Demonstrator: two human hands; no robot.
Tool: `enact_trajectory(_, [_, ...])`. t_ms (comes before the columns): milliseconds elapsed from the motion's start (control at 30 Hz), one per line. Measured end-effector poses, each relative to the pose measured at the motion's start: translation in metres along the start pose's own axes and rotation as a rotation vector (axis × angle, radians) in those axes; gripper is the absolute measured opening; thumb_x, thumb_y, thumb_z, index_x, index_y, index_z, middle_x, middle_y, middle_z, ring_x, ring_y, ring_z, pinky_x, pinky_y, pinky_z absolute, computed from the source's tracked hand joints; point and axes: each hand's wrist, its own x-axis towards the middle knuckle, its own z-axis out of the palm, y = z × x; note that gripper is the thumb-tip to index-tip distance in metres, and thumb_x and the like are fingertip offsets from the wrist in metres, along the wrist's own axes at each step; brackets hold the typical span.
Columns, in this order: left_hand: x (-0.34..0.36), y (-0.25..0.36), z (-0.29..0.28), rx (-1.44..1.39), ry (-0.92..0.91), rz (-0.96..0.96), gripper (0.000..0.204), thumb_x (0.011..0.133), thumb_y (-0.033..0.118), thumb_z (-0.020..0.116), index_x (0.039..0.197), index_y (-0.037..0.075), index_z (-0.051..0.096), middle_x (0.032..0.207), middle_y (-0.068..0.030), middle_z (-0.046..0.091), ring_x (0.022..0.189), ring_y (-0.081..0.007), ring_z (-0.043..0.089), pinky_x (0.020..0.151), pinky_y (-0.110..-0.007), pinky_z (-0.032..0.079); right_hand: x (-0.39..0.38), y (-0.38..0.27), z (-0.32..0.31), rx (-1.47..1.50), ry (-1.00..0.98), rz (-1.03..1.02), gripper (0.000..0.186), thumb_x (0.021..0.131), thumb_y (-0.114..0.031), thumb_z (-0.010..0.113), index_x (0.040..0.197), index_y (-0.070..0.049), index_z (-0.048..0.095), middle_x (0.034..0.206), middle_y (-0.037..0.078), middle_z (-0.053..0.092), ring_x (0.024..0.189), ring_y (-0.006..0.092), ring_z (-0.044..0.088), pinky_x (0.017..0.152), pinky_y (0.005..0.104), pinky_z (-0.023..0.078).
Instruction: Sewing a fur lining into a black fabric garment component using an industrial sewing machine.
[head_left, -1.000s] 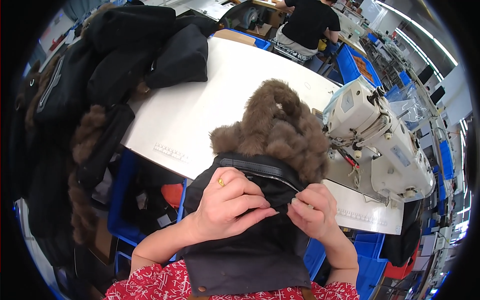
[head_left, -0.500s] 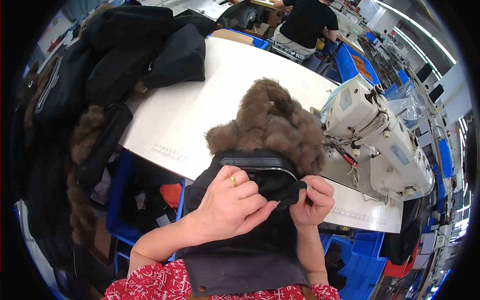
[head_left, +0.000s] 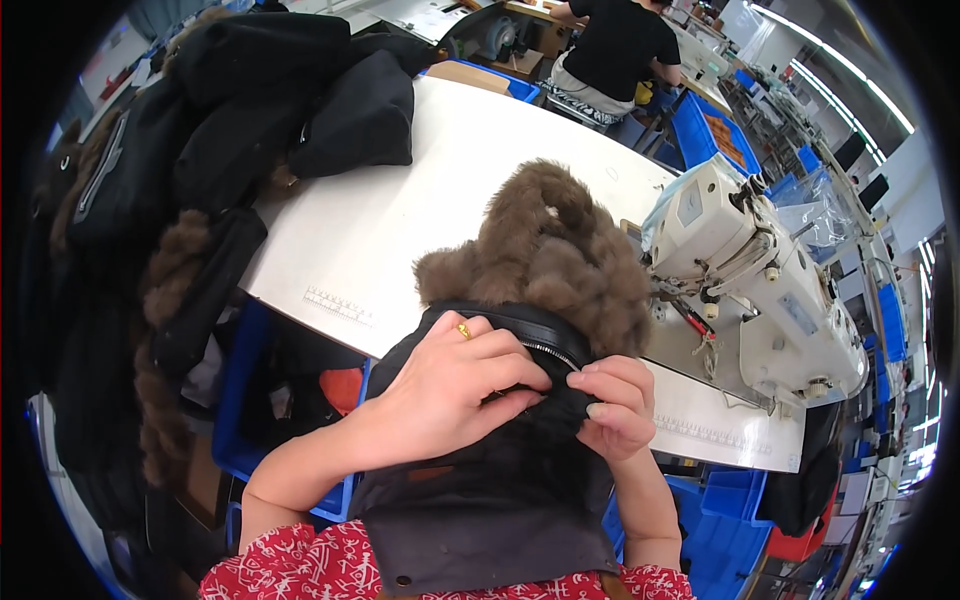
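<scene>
A black garment (head_left: pixel 490 450) with brown fur trim (head_left: pixel 535 250) lies over the white table edge and my dark apron (head_left: pixel 490 550). A metal zipper (head_left: pixel 548 348) with a black leather-like band runs across it below the fur. My left hand (head_left: pixel 465 380), with a gold ring, grips the black fabric just under the zipper, its fingertips tucked into folds. My right hand (head_left: pixel 612 405) pinches the fabric at the zipper's right end, fingertips close to the teeth.
A pile of black fur-trimmed coats (head_left: pixel 210 140) covers the table's left side. A white sewing machine (head_left: pixel 780 290) stands right, on the table (head_left: pixel 330 240). Blue bins (head_left: pixel 240 420) sit below. A co-worker (head_left: pixel 615 55) in black sits at another station beyond.
My left hand has shifted slightly left and up over the zipper band. My right hand bunched and lifted the fabric half a second ago and now pinches lower, nearer the zipper teeth.
</scene>
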Motion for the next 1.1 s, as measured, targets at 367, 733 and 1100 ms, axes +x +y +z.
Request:
enact_trajectory(367, [0.021,-0.016,-0.022,-0.281,-0.316,0.034,0.016,0.083,0.011,0.077,0.098,0.013,0.076,0.091,0.0037,0.069,0.082,-0.0135,0.056,0.086,-0.032,0.034,0.015,-0.017,0.013,-0.269,0.003,0.159,0.028,0.084,0.004,0.067,0.111,-0.003,0.063,0.101,0.009,0.067,0.089,0.0277,0.060,0.076,0.0373,0.052])
enact_trajectory(733, [0.011,-0.017,-0.002,-0.231,-0.109,0.123,0.017,0.078,0.011,0.082,0.092,0.018,0.075,0.085,0.0073,0.065,0.075,-0.0098,0.055,0.078,-0.029,0.034,-0.006,-0.011,0.020,-0.149,0.136,0.127,0.021,0.091,-0.001,0.066,0.107,-0.008,0.055,0.104,0.008,0.066,0.090,0.0268,0.059,0.077,0.0381,0.053])
enact_trajectory(1100, [0.011,-0.017,0.001,-0.272,-0.111,0.216,0.012,0.079,0.012,0.078,0.088,0.015,0.070,0.081,0.0054,0.060,0.077,-0.0134,0.056,0.077,-0.031,0.037,-0.010,-0.015,0.018,-0.220,0.092,0.180,0.009,0.102,-0.013,0.056,0.106,-0.009,0.049,0.101,0.010,0.063,0.090,0.0269,0.058,0.076,0.0366,0.052])
